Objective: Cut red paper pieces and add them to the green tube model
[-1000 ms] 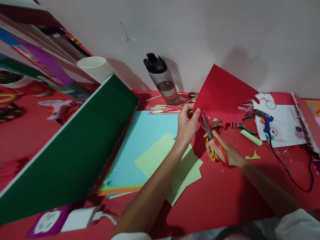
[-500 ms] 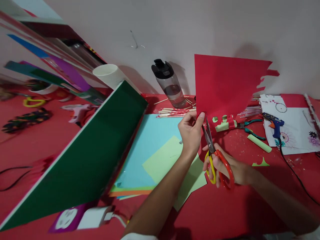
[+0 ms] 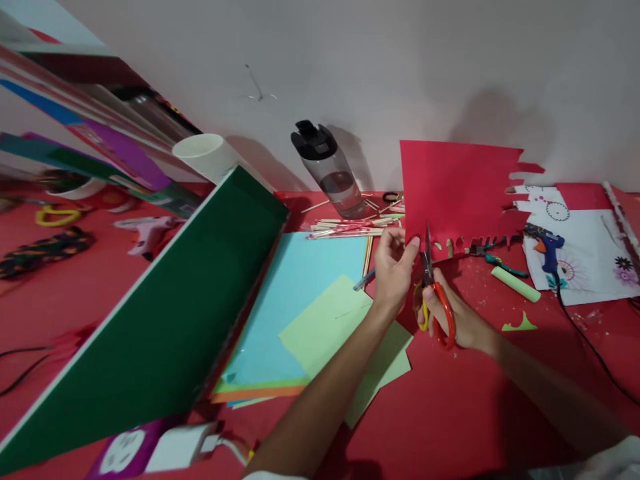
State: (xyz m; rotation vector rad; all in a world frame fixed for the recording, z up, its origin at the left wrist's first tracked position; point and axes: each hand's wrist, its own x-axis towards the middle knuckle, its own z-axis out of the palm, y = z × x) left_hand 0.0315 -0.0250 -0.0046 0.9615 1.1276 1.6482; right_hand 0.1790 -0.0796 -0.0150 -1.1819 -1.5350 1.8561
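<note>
My left hand (image 3: 395,273) pinches the lower left corner of a red sheet of paper (image 3: 455,187), which stands up above the table. The sheet's right and lower edges are ragged with cut-out notches. In my right hand (image 3: 457,317) are scissors (image 3: 440,300) with one red and one yellow handle. Their blades point upward, close to the sheet's lower edge beside my left fingers; whether they touch the paper I cannot tell. Under my left forearm lie light green sheets (image 3: 325,327) on a light blue sheet (image 3: 280,313).
A green board (image 3: 165,313) leans at the left. Behind are a water bottle (image 3: 333,170), a white tube (image 3: 210,157) and wooden sticks (image 3: 345,228). On the right lie a blue glue gun (image 3: 549,250) with its cord, pliers (image 3: 505,265), a green paper roll (image 3: 516,284) and patterned white paper (image 3: 590,260).
The red sheet has come lower and tilted, and both hands have shifted slightly right. The scissors have turned more upright, with their blades closer together.
</note>
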